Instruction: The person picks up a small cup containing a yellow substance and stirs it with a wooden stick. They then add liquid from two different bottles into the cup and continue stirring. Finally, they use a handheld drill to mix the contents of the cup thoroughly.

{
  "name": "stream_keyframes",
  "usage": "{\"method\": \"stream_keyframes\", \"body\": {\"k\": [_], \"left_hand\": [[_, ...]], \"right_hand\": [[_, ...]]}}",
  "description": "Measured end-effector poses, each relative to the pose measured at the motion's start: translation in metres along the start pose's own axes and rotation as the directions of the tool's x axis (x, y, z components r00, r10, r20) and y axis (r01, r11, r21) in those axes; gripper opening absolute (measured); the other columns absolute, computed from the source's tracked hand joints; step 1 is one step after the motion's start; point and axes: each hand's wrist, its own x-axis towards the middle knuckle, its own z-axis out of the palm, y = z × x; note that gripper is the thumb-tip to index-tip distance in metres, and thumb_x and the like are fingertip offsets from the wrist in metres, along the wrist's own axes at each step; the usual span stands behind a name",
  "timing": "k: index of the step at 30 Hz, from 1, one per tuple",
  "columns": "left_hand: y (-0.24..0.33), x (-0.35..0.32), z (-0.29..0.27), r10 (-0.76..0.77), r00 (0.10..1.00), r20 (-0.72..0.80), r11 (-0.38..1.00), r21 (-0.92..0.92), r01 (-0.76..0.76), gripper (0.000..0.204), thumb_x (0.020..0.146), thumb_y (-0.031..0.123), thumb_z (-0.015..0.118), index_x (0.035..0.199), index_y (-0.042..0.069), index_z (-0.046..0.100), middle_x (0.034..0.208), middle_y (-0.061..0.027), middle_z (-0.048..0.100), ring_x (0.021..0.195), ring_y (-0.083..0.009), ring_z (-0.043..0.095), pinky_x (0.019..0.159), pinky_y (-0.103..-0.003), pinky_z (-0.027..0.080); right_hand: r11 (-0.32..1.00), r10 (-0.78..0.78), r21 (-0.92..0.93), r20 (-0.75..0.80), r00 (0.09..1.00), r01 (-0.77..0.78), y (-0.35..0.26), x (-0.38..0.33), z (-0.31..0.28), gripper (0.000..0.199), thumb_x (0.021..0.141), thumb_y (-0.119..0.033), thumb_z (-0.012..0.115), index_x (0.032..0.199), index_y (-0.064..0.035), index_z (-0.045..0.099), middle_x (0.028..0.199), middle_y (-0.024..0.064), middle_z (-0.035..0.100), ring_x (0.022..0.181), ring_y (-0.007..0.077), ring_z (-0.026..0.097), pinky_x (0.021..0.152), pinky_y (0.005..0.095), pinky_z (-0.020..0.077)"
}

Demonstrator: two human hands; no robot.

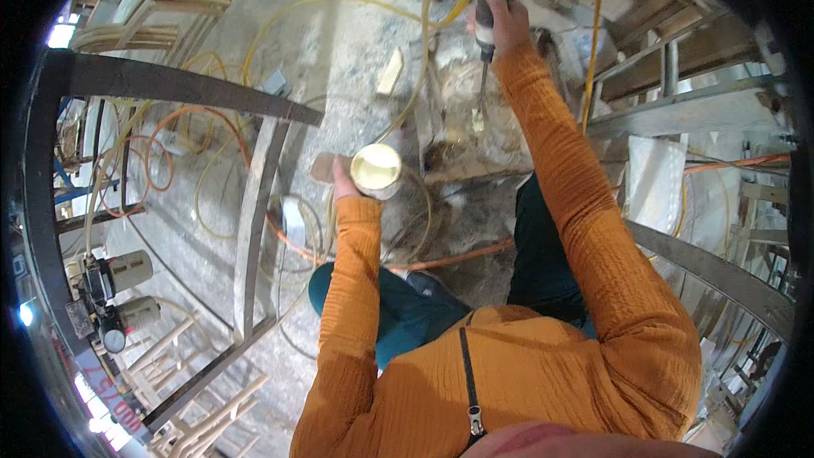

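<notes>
My left hand [342,181] is closed around a round open tub [376,168] with a pale cream inside. A flat brown piece [323,167] shows at the outer side of that hand; whether the hand grips it too is unclear. Farther off to the right, my right hand [507,25] is wrapped round a dark power tool [485,21] with a thin rod pointing down. A yellow hose runs up beside the tool. Below the rod's tip lies a stained, yellowish patch of floor [475,131].
Dark metal frames stand left [170,76] and right [721,271] of me. Air regulators [127,288] hang on the left one. Yellow and orange hoses [475,253] loop over the concrete floor. Wooden frames [161,21] are stacked at the far left, more timber [695,127] on the right.
</notes>
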Motion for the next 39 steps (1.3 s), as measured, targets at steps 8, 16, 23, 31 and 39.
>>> {"method": "stream_keyframes", "body": {"k": [8, 16, 23, 31, 39], "left_hand": [[-0.008, 0.023, -0.004, 0.044, 0.995, 0.095, 0.996, -0.087, -0.036, 0.059, 0.086, 0.048, 0.044, 0.118, -0.001, 0.044, 0.103, -0.0163, 0.059, 0.092, -0.0291, 0.060, 0.081, -0.040, 0.050], [-0.008, 0.018, 0.012, 0.048, 0.981, 0.187, 0.999, -0.031, -0.043, 0.055, 0.088, 0.047, 0.041, 0.106, -0.004, 0.050, 0.100, -0.0176, 0.060, 0.089, -0.0300, 0.060, 0.079, -0.040, 0.050], [-0.002, 0.017, -0.020, 0.139, 0.983, 0.119, 0.983, -0.141, -0.122, 0.050, 0.086, 0.044, 0.048, 0.112, 0.001, 0.047, 0.101, -0.0165, 0.058, 0.087, -0.0286, 0.060, 0.076, -0.039, 0.051], [-0.002, 0.032, -0.006, 0.057, 0.985, 0.162, 0.991, -0.129, -0.036, 0.052, 0.087, 0.045, 0.044, 0.112, -0.001, 0.047, 0.105, -0.0180, 0.058, 0.091, -0.0307, 0.060, 0.080, -0.041, 0.051], [0.008, 0.012, 0.015, 0.011, 0.993, 0.119, 0.989, -0.149, 0.007, 0.071, 0.086, 0.055, 0.032, 0.123, -0.005, 0.040, 0.121, -0.0220, 0.050, 0.108, -0.0356, 0.051, 0.093, -0.046, 0.041]], "right_hand": [[0.939, 0.176, -0.298, -0.020, 0.984, -0.174, 0.044, 0.022, -0.041, 0.047, 0.068, -0.044, 0.074, 0.089, -0.0048, 0.060, 0.075, 0.0020, 0.057, 0.065, 0.0110, 0.051, 0.060, 0.0265, 0.0426], [0.355, 0.217, -0.922, -0.077, 0.973, -0.153, 0.070, 0.062, -0.072, 0.071, 0.068, -0.063, 0.061, 0.101, -0.0007, 0.059, 0.091, 0.0140, 0.063, 0.089, 0.0286, 0.059, 0.078, 0.0366, 0.0445], [0.030, 0.631, -0.991, 0.123, 0.766, 0.133, 0.083, 0.011, -0.012, 0.075, 0.072, -0.057, 0.059, 0.115, 0.0025, 0.046, 0.114, 0.0235, 0.053, 0.104, 0.0371, 0.052, 0.087, 0.0415, 0.0421], [0.172, 0.379, -0.961, 0.267, 0.886, 0.216, 0.083, -0.042, -0.012, 0.076, 0.072, -0.040, 0.064, 0.132, -0.0042, 0.035, 0.120, 0.0235, 0.050, 0.111, 0.0362, 0.049, 0.095, 0.0390, 0.0374], [0.447, 0.764, -0.866, 0.500, 0.409, 0.223, 0.014, -0.116, 0.010, 0.053, 0.081, -0.043, 0.055, 0.119, -0.0050, 0.052, 0.113, 0.0174, 0.057, 0.101, 0.0275, 0.055, 0.089, 0.0369, 0.0427]]}}
